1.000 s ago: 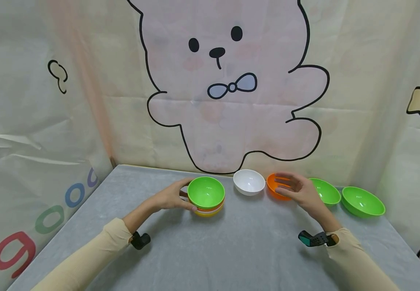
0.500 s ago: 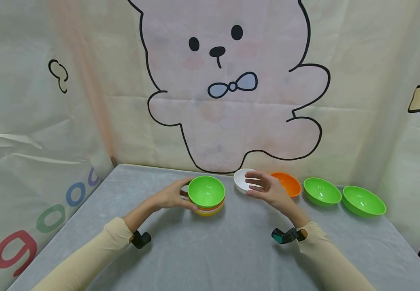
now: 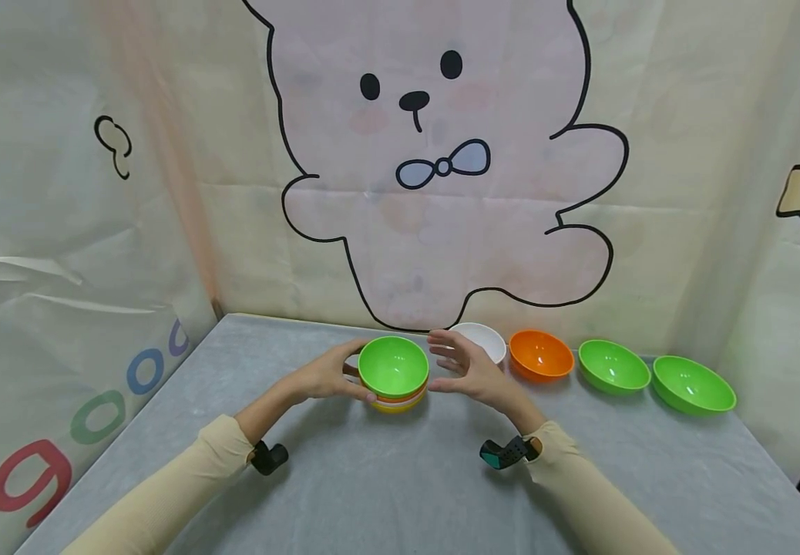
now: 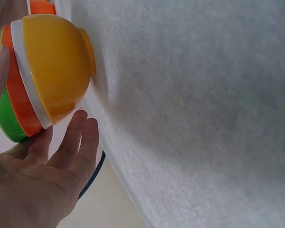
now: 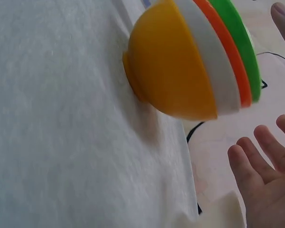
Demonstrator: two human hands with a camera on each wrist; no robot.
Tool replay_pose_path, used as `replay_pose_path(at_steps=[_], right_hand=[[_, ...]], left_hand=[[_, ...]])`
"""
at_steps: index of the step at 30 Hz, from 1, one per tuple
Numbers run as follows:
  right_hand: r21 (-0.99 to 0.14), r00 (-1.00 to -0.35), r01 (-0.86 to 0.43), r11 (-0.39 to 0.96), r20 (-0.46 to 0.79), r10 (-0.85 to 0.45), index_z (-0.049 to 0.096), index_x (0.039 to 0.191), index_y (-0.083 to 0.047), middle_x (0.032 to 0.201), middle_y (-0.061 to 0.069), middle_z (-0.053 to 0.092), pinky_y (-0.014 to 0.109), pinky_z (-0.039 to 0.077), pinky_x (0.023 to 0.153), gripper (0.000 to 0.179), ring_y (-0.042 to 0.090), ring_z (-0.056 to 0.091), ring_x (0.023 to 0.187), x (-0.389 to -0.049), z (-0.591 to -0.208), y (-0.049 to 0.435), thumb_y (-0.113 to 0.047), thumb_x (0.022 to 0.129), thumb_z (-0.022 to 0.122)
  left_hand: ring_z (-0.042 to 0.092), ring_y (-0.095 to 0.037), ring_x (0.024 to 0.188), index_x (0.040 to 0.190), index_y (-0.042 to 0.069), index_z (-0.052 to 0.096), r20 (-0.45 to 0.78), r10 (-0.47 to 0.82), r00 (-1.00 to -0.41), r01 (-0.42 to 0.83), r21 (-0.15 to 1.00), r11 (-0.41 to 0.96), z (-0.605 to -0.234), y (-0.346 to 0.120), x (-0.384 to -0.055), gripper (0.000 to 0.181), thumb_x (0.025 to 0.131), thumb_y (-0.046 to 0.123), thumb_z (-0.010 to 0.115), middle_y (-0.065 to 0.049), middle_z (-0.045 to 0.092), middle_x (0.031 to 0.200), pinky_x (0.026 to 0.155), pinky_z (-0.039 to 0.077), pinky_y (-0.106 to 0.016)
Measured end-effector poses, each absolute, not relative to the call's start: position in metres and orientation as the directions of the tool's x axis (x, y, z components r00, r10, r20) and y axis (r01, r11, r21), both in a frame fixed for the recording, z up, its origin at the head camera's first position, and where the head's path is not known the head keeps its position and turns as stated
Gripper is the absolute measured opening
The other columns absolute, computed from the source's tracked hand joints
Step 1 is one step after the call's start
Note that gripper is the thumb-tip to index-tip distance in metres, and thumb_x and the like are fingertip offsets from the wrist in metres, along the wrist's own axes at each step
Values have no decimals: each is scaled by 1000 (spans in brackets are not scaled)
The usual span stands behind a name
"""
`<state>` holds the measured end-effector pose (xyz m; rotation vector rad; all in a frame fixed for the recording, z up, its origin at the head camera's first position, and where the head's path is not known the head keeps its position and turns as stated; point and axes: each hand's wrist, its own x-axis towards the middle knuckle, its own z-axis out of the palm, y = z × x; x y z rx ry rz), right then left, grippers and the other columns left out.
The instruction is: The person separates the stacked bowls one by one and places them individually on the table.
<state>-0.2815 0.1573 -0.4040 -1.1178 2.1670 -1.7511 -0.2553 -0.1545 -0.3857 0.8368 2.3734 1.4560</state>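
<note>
My left hand (image 3: pixel 327 378) holds the left side of a stack of nested bowls, thumb in front and fingers behind. On top sits a green bowl (image 3: pixel 393 366); below come an orange bowl (image 5: pixel 230 57), a white bowl (image 5: pixel 213 61) and, lowest, a yellow bowl (image 4: pixel 59 66). The yellow base is down at the table surface. To the right of the stack is my right hand (image 3: pixel 472 375), fingers spread and relaxed, with nothing in it. In the right wrist view a gap shows between those fingers and the bowls.
Along the table's back edge stand another white bowl (image 3: pixel 486 339), partly behind my right hand, an orange bowl (image 3: pixel 541 356), a green bowl (image 3: pixel 613 366) and a second green bowl (image 3: pixel 694 385). A printed curtain (image 3: pixel 670 254) hangs behind the grey-covered table (image 3: pixel 400 486).
My right hand has moved left, from in front of the loose orange bowl, past the white one, to beside the stack. The left hand and the bowls have stayed put.
</note>
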Motion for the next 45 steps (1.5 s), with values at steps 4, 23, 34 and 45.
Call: replay_pose_path(at_steps=[4,23,34,45], right_hand=[[-899,-707,-437,34,320,-631,35,154,-1,152,28,37,51,36,111,85,44,37,140,-283,-411,150,-4,84,84],[-914,-698,-402,47,273,-662,32,156,-2,151,14,41,41,43,108,99,31,46,133,-291,-426,121,-14,77,92],[-896,-680,-443,18,323,-658,45,151,-9,142,9,51,41,51,99,90,28,52,124,-291,-423,114,-11,75,93],[-889,-710,-453,70,312,-631,43,149,3,143,18,51,44,52,97,89,32,54,121,-283,-411,114,2,73,90]], left_hand=[[42,-34,134,154,2,38,92,584,-807,354,866,352,-387,-154,-256,87,82,9,88,-14,46,146,98,51,-41],[42,-33,134,153,3,39,108,590,-800,372,862,346,-387,-154,-255,87,82,8,88,-13,47,146,98,51,-41],[43,-34,133,154,3,38,97,577,-811,356,864,355,-388,-154,-255,87,82,9,87,-14,47,146,98,51,-43],[44,-35,133,154,2,38,94,578,-810,347,872,345,-386,-154,-254,87,82,8,87,-14,47,146,99,50,-47]])
